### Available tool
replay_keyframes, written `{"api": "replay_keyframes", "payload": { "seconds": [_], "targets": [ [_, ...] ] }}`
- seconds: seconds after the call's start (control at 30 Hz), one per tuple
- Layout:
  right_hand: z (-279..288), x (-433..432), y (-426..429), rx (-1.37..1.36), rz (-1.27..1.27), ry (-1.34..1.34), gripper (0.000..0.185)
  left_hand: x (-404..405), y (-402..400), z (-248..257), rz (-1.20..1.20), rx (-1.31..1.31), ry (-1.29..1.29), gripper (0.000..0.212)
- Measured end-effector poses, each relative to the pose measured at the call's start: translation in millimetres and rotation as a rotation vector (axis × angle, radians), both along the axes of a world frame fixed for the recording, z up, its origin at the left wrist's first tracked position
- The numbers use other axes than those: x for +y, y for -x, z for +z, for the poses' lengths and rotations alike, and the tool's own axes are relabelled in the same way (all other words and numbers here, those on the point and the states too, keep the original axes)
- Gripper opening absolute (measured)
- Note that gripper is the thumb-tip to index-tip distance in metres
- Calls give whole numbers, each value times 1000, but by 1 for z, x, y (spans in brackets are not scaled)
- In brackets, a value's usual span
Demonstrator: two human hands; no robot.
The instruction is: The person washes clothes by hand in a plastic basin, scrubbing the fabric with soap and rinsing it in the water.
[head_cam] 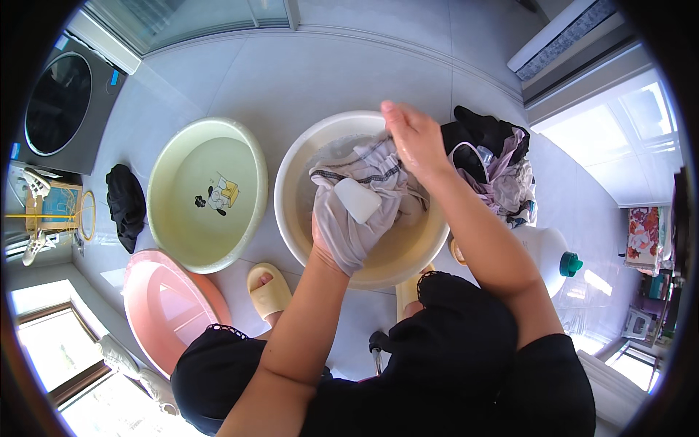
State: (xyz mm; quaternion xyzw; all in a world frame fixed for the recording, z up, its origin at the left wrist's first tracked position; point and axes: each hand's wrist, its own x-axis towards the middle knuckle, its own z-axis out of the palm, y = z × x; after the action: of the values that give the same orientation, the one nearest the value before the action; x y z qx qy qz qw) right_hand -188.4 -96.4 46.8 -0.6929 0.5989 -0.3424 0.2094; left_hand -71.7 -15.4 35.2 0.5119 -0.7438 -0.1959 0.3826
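A pale, wet garment (357,218) with a dark patterned band lies bunched over a cream basin (285,229) that holds cloudy water. On top of the cloth rests a white bar of soap (357,200). My left hand (322,240) is under the garment and holds it up from below; the cloth covers most of the fingers. At the basin's far right rim, my right hand (415,139) is curled beside the garment's edge, thumb raised. Its inner side faces away, so whether it grips fabric cannot be told.
Left stand a pale green basin (205,175) of clear water, a pink basin (164,311) and black cloth (125,205). Heaped clothes (502,169) and a white jug with a green cap (546,259) are at right. A front-loading washer (65,104) stands far left.
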Motion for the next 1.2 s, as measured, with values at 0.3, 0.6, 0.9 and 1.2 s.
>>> {"api": "replay_keyframes", "payload": {
  "seconds": [0.3,0.6,0.9,1.2],
  "targets": [
    [-35,59,-40,-87,324,178,18,3,-9,-39,-87,1170,-537,35],
    [-8,60,-35,-119,334,277,13,6,-7,-46,-269,1552,-600,43],
    [-46,20,26,-39,-37,69,19,12,2,-24,-294,1348,-637,42],
    [-158,129,239,-755,-779,-616,18,13,3,-31,-323,1622,-891,43]
  ]
}}
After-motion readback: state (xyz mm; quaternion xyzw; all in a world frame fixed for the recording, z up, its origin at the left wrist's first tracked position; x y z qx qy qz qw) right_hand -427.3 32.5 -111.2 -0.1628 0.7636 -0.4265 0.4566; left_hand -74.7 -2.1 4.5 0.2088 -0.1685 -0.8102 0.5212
